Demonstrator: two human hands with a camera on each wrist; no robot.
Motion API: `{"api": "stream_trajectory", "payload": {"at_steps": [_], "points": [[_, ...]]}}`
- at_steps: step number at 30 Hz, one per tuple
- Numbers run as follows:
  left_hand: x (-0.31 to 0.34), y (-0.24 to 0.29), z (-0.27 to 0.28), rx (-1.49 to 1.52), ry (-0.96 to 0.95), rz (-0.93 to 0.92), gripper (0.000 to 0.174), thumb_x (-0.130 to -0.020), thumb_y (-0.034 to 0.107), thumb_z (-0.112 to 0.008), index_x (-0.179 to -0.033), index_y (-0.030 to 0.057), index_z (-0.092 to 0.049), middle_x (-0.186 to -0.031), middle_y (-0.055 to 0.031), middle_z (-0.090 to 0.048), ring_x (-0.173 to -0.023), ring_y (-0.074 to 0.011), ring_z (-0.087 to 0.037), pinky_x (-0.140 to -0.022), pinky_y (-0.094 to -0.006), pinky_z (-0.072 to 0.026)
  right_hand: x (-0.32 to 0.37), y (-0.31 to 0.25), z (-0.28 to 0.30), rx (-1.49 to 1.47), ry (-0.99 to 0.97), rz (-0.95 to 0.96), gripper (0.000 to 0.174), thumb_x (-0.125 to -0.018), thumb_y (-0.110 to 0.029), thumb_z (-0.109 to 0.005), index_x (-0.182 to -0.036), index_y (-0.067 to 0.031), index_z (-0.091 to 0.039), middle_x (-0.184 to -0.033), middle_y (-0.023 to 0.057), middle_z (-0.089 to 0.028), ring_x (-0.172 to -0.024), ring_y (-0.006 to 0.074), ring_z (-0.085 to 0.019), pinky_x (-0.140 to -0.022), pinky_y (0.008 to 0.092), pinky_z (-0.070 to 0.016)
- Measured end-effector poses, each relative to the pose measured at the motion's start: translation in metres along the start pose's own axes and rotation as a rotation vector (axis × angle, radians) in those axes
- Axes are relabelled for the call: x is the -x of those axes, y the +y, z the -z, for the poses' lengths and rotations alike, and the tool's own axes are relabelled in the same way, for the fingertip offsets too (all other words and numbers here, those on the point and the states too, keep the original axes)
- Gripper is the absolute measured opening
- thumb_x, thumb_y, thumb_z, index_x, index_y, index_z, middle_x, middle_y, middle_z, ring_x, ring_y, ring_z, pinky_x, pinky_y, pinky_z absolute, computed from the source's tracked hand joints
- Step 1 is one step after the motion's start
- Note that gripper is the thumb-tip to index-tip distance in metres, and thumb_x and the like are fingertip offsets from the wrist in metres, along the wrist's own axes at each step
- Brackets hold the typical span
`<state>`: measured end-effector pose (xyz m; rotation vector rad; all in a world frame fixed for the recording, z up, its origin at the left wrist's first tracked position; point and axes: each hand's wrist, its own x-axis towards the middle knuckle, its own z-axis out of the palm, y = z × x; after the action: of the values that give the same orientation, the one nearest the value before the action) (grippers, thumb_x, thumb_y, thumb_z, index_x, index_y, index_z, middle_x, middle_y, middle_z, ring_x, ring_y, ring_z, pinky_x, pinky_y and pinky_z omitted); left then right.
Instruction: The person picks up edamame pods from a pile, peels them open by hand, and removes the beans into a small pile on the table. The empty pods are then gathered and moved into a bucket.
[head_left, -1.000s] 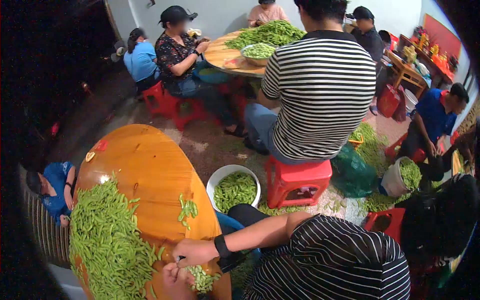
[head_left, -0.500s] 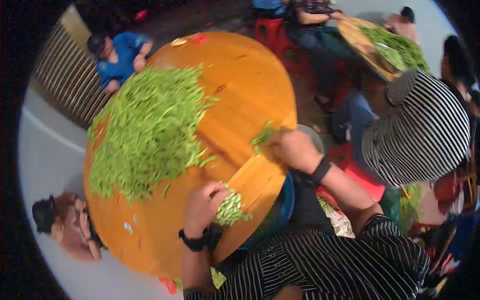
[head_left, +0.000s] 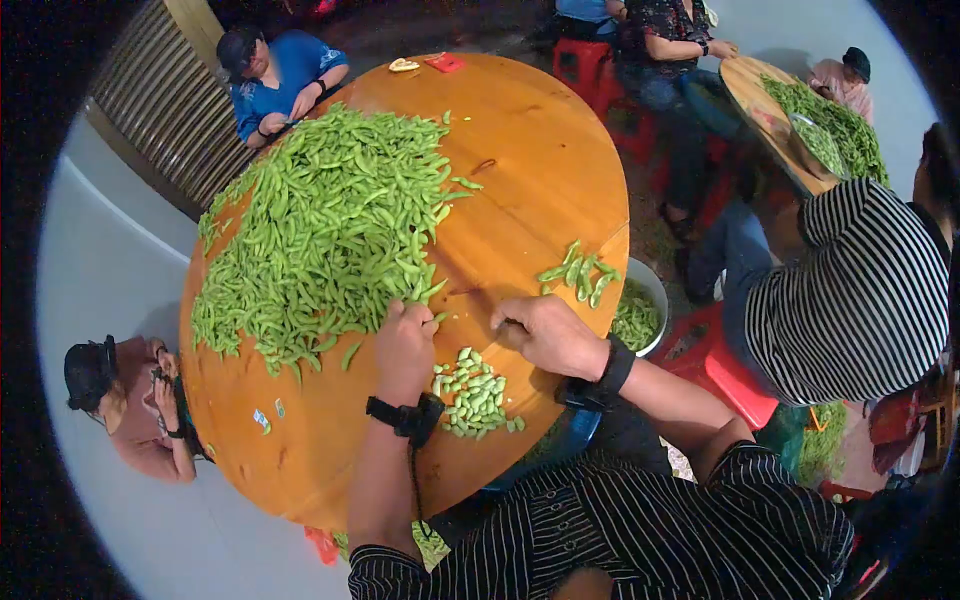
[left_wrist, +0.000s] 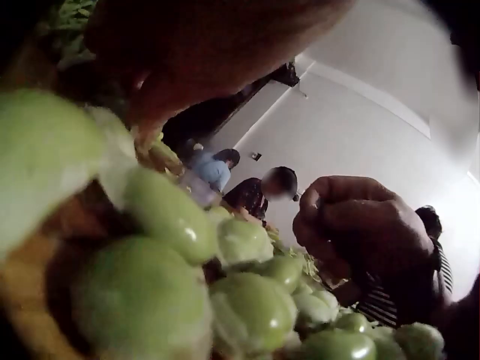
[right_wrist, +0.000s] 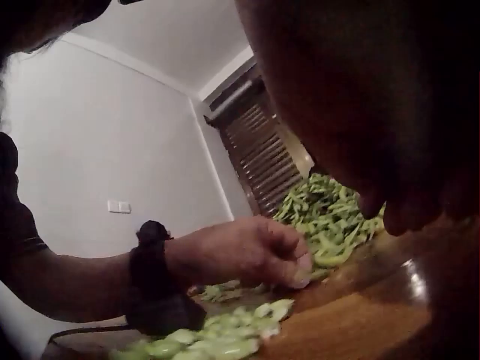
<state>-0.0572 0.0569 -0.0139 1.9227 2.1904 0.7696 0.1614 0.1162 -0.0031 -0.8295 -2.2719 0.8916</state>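
My left hand (head_left: 405, 345) is at the near edge of a large pile of green bean pods (head_left: 330, 230) on the round wooden table. Its thumb and forefinger pinch a pod at that edge, mostly hidden by the fingers. To the right, my right hand (head_left: 550, 335) hovers above the wood with loosely bent fingers and nothing visible in them. In the left wrist view that same right hand (left_wrist: 367, 225) shows beyond the beans. Shelled green beans (head_left: 475, 395) lie heaped between my wrists. Several flattened pods (head_left: 580, 270) lie near the table's right edge.
A white bucket of pods (head_left: 655, 300) stands beyond the right edge of the wooden table (head_left: 540, 140), near a red stool (head_left: 725, 370). People sit to the left and at a second table (head_left: 750, 85). Small scraps (head_left: 262, 420) lie at the table's left.
My hands were together by the shelled beans, then parted. The right hand reached the flattened pods and came back left; the left moved up to the pile. The head view swung left and down.
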Motion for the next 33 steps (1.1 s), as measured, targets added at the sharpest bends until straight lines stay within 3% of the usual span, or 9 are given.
{"api": "stream_trajectory", "payload": {"at_steps": [5, 7, 8, 10, 13, 26, 29, 31, 33], "points": [[0.015, -0.009, 0.007, 0.162, -0.022, 0.014, 0.008, -0.086, 0.011, -0.059, -0.084, 0.0033, -0.056, -0.08, -0.014, -0.059, -0.066, -0.0284, -0.059, -0.056, -0.0379, -0.0471, -0.005, -0.004, -0.02, -0.154, -0.014, 0.035, 0.014, -0.082, -0.007, -0.058, -0.094, -0.0013, -0.063, -0.078, 0.0182, -0.064, -0.07, 0.0302, -0.065, -0.063, 0.0355, -0.0499], [0.02, 0.014, 0.021, 0.881, -0.224, 0.474, 0.012, -0.091, 0.014, -0.057, -0.09, 0.0025, -0.059, -0.077, -0.0064, -0.061, -0.061, -0.0145, -0.058, -0.053, -0.0271, -0.0464, -0.007, -0.005, -0.027, -0.236, -0.02, -0.034, 0.014, -0.087, -0.01, -0.057, -0.096, -0.0001, -0.063, -0.076, 0.013, -0.065, -0.065, 0.0205, -0.064, -0.06, 0.032, -0.0503], [0.022, 0.015, 0.018, 0.887, -0.225, 0.476, 0.012, -0.091, 0.014, -0.057, -0.09, 0.0025, -0.059, -0.077, -0.0064, -0.061, -0.061, -0.0145, -0.058, -0.053, -0.0271, -0.0464, -0.008, -0.007, -0.027, -0.231, -0.024, -0.037, 0.014, -0.087, -0.01, -0.057, -0.096, -0.0001, -0.063, -0.076, 0.013, -0.065, -0.065, 0.0205, -0.064, -0.06, 0.032, -0.0503], [0.03, 0.018, 0.012, 1.091, -0.248, 0.465, 0.018, -0.094, 0.017, -0.055, -0.097, -0.0001, -0.059, -0.081, -0.0024, -0.061, -0.061, -0.0061, -0.056, -0.052, -0.0201, -0.0453, -0.009, -0.013, -0.024, -0.546, -0.23, -0.351, 0.017, -0.091, -0.012, -0.056, -0.098, 0.0017, -0.062, -0.075, 0.0052, -0.064, -0.064, 0.0107, -0.059, -0.057, 0.0259, -0.0494], [0.036, 0.024, 0.007, 1.091, -0.229, 0.45, 0.016, -0.093, 0.014, -0.056, -0.099, -0.0006, -0.058, -0.081, -0.0031, -0.061, -0.061, -0.0079, -0.056, -0.052, -0.0208, -0.0458, -0.009, -0.014, -0.024, -0.64, -0.267, -0.41, 0.018, -0.091, -0.012, -0.054, -0.1, 0.0024, -0.06, -0.075, 0.0007, -0.061, -0.063, 0.0061, -0.056, -0.055, 0.0215, -0.0479], [0.045, 0.027, 0.005, 1.08, -0.174, 0.404, 0.008, -0.089, 0.004, -0.06, -0.096, 0.0012, -0.058, -0.082, -0.0014, -0.059, -0.066, -0.0063, -0.054, -0.055, -0.0216, -0.0473, -0.009, -0.021, -0.029, -0.527, -0.229, -0.369, 0.015, -0.09, -0.008, -0.053, -0.096, 0.003, -0.061, -0.07, 0.0004, -0.058, -0.061, 0.0061, -0.054, -0.053, 0.0225, -0.0463], [0.046, 0.03, 0.004, 0.995, -0.159, 0.398, 0.006, -0.089, 0.003, -0.06, -0.094, 0.0008, -0.058, -0.08, -0.001, -0.059, -0.066, -0.0055, -0.053, -0.055, -0.0213, -0.0458, -0.01, -0.021, -0.032, -0.43, -0.161, -0.285, 0.016, -0.088, -0.009, -0.054, -0.095, 0.0025, -0.061, -0.066, 0.0056, -0.059, -0.057, 0.0116, -0.054, -0.053, 0.0275, -0.0465], [0.047, 0.031, 0.0, 0.858, -0.125, 0.371, 0.005, -0.086, 0.001, -0.061, -0.089, 0.0004, -0.057, -0.075, -0.0021, -0.057, -0.065, -0.0072, -0.052, -0.056, -0.0237, -0.0443, -0.011, -0.02, -0.034, -0.179, -0.064, -0.084, 0.016, -0.083, -0.009, -0.055, -0.093, 0.0017, -0.06, -0.066, 0.0148, -0.059, -0.057, 0.0245, -0.058, -0.056, 0.0357, -0.0478], [0.049, 0.026, -0.011, 0.771, -0.045, 0.251, 0.006, -0.084, -0.001, -0.061, -0.087, 0.0003, -0.056, -0.072, -0.0035, -0.055, -0.064, -0.009, -0.052, -0.057, -0.0258, -0.0441, -0.013, -0.017, -0.039, -0.106, -0.048, -0.083, 0.016, -0.08, -0.009, -0.056, -0.092, 0.0015, -0.059, -0.07, 0.0189, -0.059, -0.062, 0.031, -0.059, -0.059, 0.0392, -0.0478]]}}
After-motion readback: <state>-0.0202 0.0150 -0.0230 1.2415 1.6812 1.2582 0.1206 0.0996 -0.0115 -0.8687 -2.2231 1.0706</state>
